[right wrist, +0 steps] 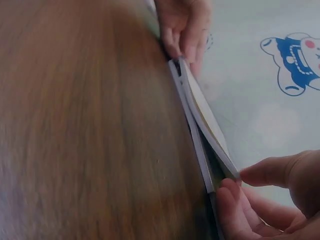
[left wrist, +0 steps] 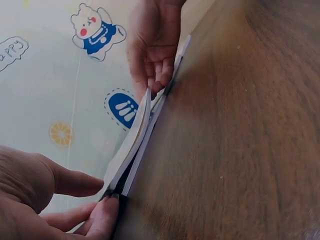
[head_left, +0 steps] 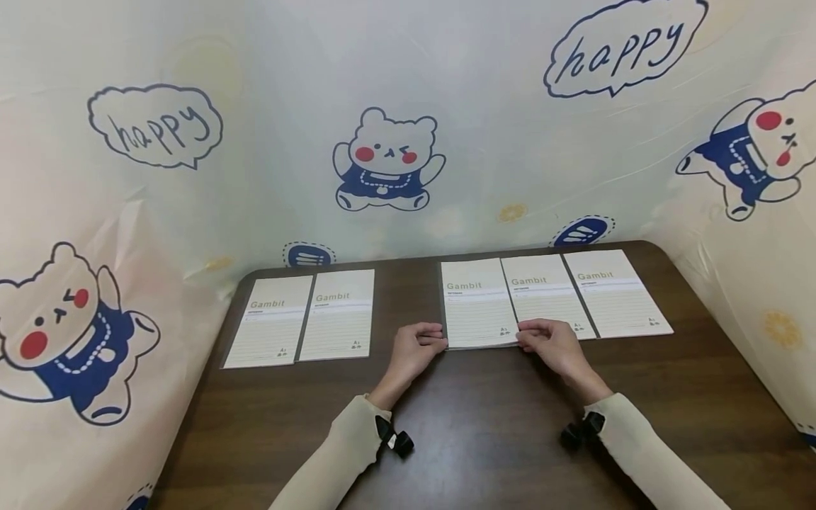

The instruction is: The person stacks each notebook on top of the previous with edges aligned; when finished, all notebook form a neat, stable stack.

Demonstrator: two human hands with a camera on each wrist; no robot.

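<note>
A white "Gambit" notebook (head_left: 474, 304) lies between my hands, on top of another notebook (right wrist: 196, 160). In the wrist views the upper notebook bows slightly, and a dark gap shows between the two. My left hand (head_left: 414, 350) pinches its near left corner, thumb above and fingers at the edge. At the near right corner, my right hand (head_left: 556, 346) pinches the same notebook between thumb and fingers. The right hand partly covers the lower edge of the neighbouring notebook (head_left: 542, 283).
Two matching notebooks lie side by side at the left, the outer notebook (head_left: 264, 322) and the inner notebook (head_left: 336, 315). Another notebook (head_left: 618, 294) is at the far right. The brown wooden table (head_left: 472, 439) meets a patterned curtain (head_left: 268, 142) at its back edge.
</note>
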